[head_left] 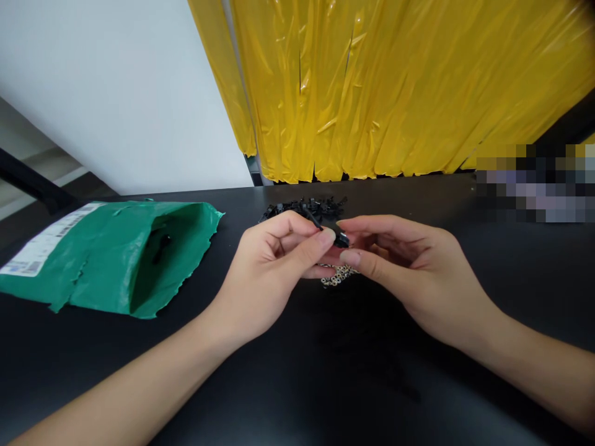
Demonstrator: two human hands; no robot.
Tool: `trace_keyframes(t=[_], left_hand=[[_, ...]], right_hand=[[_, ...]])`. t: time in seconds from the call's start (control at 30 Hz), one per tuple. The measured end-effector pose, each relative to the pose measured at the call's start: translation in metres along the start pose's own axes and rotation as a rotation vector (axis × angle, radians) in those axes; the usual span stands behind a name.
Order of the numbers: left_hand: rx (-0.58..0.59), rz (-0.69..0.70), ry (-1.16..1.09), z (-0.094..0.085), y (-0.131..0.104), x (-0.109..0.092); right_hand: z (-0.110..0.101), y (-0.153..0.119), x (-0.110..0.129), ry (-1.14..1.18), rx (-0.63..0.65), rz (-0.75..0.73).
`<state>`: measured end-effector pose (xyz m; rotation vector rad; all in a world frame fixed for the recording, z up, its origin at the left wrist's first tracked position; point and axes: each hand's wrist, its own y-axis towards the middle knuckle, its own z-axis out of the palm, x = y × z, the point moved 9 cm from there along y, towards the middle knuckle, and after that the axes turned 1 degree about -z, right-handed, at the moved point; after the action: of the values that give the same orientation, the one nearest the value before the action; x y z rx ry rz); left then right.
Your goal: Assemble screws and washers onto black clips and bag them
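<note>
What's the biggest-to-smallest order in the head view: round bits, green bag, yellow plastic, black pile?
Yellow plastic
Green bag
Black pile
Round bits

The last two are partly hidden; ranked by what shows.

Glossy yellow plastic sheeting (390, 87), wrinkled green plastic bag (106, 254), smooth black tabletop (279, 371)

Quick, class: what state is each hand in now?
Left hand: closed, pinching a small black part.
Right hand: fingers curled beside it; whether gripping cannot be told.

Bag (105, 260) lies on the table (279, 384), left side; heap of small parts (304, 205) sits behind small rings (335, 279).
</note>
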<state>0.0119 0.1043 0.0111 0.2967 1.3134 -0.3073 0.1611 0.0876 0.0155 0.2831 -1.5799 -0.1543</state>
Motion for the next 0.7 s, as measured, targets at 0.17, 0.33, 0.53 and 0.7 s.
trace_keyframes(t=[0.17,0.33,0.53,0.7], left_hand=[[0.024,0.037,0.128,0.003,-0.001,-0.002],[-0.049,0.433,0.556,0.001,-0.011,-0.035],[-0.046,0.777,0.976,0.014,-0.030,-0.059],[-0.046,0.815,1.056,0.017,-0.035,-0.066]], right_hand=[[0.000,-0.002,0.013,-0.137,0.020,-0.144],[-0.005,-0.005,0.023,-0.246,-0.005,-0.267],[-0.003,-0.007,0.027,-0.228,0.044,-0.339],[0.001,-0.006,0.030,-0.231,0.146,-0.377]])
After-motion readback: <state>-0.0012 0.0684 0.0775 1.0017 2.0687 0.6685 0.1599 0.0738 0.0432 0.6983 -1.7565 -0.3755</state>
